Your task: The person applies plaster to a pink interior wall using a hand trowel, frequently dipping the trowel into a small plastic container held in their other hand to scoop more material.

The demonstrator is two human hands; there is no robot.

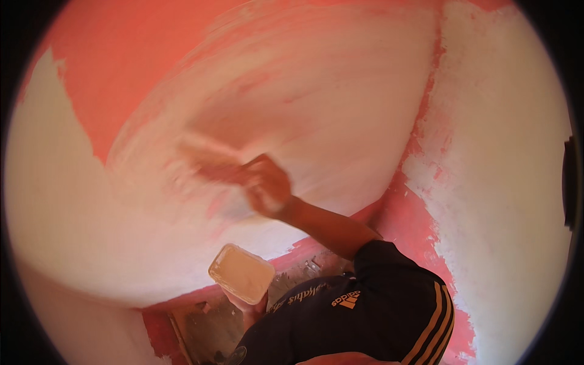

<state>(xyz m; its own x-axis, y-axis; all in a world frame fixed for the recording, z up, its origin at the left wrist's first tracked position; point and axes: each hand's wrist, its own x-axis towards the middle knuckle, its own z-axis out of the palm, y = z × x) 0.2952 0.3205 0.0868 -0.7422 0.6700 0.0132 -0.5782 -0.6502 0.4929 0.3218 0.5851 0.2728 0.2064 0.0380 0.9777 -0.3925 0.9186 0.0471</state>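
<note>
My right hand (267,185) is closed around the handle of a wide flat brush (213,169), raised in front of the wall (316,115). Motion smears the brush, so its bristles and exact contact with the wall cannot be made out. Below it, my left hand (252,309) grips a small rectangular tub (227,290) from underneath, most of its fingers hidden by the tub and my dark sleeve. Pale cream paint (244,272) shows inside the tub, tilted toward view. Streaky pale paint covers much of the wall, with coral red showing through.
A solid coral-red patch (134,67) stays at the upper left. To the right, another wall (499,152) is mostly pale, with a red strip (410,219) along the corner and lower edge. A stained floor (210,331) lies below. Something dark (570,182) juts in at the far right.
</note>
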